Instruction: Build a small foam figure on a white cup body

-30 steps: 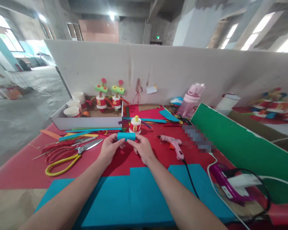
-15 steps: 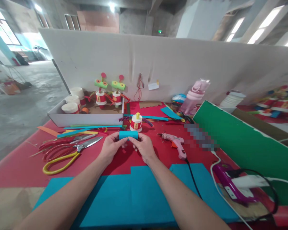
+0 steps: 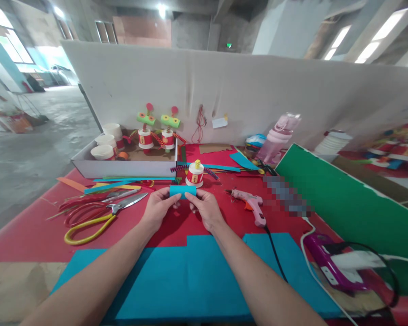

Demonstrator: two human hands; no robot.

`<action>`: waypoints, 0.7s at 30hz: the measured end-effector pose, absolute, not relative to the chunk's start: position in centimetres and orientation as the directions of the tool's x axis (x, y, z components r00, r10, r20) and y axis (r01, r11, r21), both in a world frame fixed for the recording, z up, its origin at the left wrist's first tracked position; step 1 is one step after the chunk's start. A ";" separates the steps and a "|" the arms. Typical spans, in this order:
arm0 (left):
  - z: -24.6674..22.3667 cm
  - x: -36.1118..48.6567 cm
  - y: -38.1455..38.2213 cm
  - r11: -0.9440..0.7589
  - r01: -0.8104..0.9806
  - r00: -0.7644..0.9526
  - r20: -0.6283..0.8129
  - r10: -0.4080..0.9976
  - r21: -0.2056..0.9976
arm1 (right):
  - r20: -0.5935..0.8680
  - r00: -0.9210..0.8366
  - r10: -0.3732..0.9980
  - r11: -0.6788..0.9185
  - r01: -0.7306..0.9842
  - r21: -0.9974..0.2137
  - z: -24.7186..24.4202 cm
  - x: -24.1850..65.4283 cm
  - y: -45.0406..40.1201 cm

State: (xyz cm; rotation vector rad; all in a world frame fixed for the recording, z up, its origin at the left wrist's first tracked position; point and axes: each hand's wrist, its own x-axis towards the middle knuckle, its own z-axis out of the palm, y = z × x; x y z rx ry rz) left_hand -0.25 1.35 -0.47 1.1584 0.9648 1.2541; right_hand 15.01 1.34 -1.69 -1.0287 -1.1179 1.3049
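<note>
A small blue paper roll (image 3: pixel 182 191) is held level above the red table. My left hand (image 3: pixel 159 208) grips its left end and my right hand (image 3: pixel 206 209) its right end, both thumbs pressed on the near side. Just beyond the roll stands a red and white paper cup (image 3: pixel 194 174), upside down, with a yellow folded piece on top and dark coiled paper arms at its sides. To the right lies a pink glue gun (image 3: pixel 250 201). On the left are scissors with yellow and red handles (image 3: pixel 114 210).
A white box (image 3: pixel 125 168) at the back left holds cups and two finished figures with green heads. Blue sheets (image 3: pixel 190 280) cover the near edge. At the right are a green panel (image 3: pixel 340 203), a purple power strip (image 3: pixel 329 267) and cables.
The camera view has shifted slightly, moving the scene a little to the right. My right thumb lies slightly farther from the left thumb on the roll.
</note>
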 end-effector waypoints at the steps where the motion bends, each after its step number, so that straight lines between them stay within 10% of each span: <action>1: -0.5 -0.3 1.4 -0.047 -0.195 0.100 0.068 0.993 0.980 | 0.026 -0.051 0.998 0.016 -0.193 -0.981 -1.6 15.0 1.3; 21: -0.5 -0.7 1.5 -0.030 -0.240 0.073 0.048 0.996 0.970 | 0.065 0.029 0.997 0.070 -0.185 -0.980 -1.6 15.1 1.5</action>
